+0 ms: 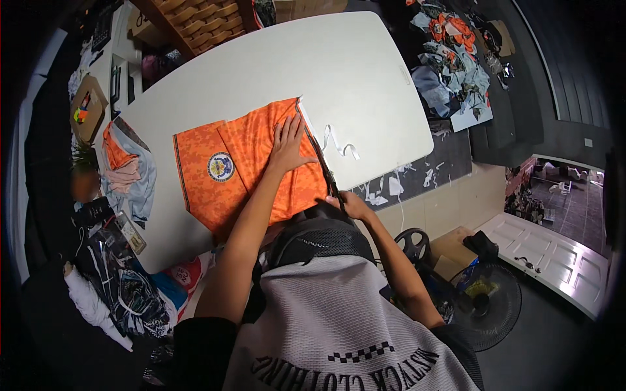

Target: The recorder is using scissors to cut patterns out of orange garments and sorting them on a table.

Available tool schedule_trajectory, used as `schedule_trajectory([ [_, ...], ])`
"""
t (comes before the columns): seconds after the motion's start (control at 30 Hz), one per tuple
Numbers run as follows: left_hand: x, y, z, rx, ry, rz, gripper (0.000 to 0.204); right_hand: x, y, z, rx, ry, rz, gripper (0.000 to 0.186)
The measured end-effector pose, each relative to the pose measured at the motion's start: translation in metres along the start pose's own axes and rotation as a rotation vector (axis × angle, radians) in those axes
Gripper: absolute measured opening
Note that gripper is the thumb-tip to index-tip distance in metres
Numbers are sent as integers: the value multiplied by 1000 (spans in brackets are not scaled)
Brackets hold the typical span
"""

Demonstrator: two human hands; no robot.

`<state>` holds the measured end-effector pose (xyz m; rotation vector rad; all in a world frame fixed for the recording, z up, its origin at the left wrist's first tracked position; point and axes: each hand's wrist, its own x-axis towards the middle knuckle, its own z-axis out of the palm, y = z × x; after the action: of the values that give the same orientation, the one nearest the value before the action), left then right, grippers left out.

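Note:
An orange camouflage-patterned cloth piece (pixel 254 153) with a round emblem (pixel 220 167) lies on the white table (pixel 280 65), its near edge reaching my lap. My left hand (pixel 290 146) rests flat on it, fingers stretched toward the far right corner and thumb apart. At the near right corner my right hand (pixel 351 204) is closed round what look like dark scissors (pixel 330 177), lying along the cloth's right edge. Their outline partly merges with the dark trim. A white strip (pixel 308 120) runs along that edge farther up. Beside it a loose white ribbon (pixel 340 144) curls on the table.
Grey and orange cloth (pixel 132 173) hangs over the table's left end. A heap of garments (pixel 453 72) lies beyond the right end. White scraps (pixel 396 185) are scattered on a dark surface beside the table. A fan (pixel 482 303) stands at lower right, near a white door (pixel 548 251).

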<state>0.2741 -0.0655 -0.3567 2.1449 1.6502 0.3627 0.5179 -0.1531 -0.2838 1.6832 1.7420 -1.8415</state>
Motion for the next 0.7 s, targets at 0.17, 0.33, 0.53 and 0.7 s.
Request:
schedule_trajectory([
  [0.17, 1, 5, -3, -21, -32, -15, 121, 0, 1, 1, 16, -4, -9, 57],
  [0.33, 0, 4, -2, -21, 10, -9, 120, -1, -5, -1, 6, -18, 2, 56],
  [0.53, 0, 5, -3, -35, 23, 1, 120, 1, -1, 0, 3, 2, -1, 54],
  [0.7, 1, 4, -2, -38, 17, 0, 121, 1, -1, 0, -9, 10, -15, 52],
])
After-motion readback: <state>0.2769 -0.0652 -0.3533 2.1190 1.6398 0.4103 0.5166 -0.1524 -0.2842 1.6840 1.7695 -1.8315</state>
